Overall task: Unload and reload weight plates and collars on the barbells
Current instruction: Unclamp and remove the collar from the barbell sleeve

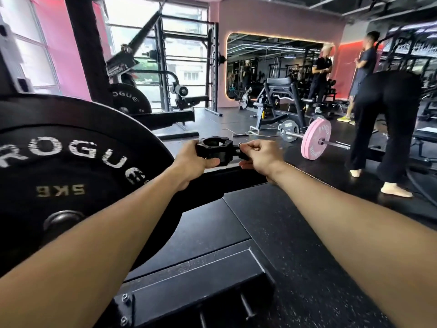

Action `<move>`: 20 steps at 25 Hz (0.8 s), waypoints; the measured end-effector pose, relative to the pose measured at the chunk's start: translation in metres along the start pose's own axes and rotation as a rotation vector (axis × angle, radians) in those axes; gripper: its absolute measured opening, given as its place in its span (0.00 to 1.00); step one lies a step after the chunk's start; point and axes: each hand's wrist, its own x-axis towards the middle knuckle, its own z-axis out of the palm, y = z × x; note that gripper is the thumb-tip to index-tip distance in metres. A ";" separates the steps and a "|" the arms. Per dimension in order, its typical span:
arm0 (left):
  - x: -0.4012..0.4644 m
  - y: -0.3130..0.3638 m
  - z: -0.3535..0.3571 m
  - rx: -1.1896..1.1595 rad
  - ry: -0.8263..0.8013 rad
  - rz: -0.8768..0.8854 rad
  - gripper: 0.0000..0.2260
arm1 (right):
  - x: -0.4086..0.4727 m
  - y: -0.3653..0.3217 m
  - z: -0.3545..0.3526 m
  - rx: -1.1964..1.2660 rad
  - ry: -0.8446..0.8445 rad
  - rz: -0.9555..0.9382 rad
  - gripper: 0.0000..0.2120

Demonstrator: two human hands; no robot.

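A black barbell collar (216, 149) is held in the air between both hands, its ring facing up. My left hand (192, 162) grips the collar's body from the left, thumb along its front. My right hand (260, 156) pinches the collar's lever on the right side. A big black Rogue weight plate (71, 166) stands close at the left on a barbell sleeve (62, 220). Further off, a barbell with pink plates (315, 139) and a small black plate (289, 130) lies on the floor.
A black platform frame with bolts (196, 290) lies below my arms. A rack post (82, 48) and another black plate (131, 100) stand behind left. A person in black (387, 129) bends over at right; two more people (343, 69) stand by a bench (281, 98).
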 end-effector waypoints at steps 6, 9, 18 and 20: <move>0.065 -0.040 0.023 0.169 0.074 -0.081 0.27 | 0.058 0.055 0.025 0.049 0.010 0.102 0.04; 0.080 -0.056 0.032 0.243 0.096 -0.127 0.27 | 0.073 0.075 0.033 0.019 0.022 0.114 0.07; 0.059 -0.052 0.039 0.436 0.059 -0.105 0.47 | 0.069 0.080 0.026 -0.338 0.016 0.076 0.27; 0.040 -0.047 0.040 0.523 0.011 -0.057 0.48 | 0.052 0.073 0.019 -0.426 0.008 0.046 0.26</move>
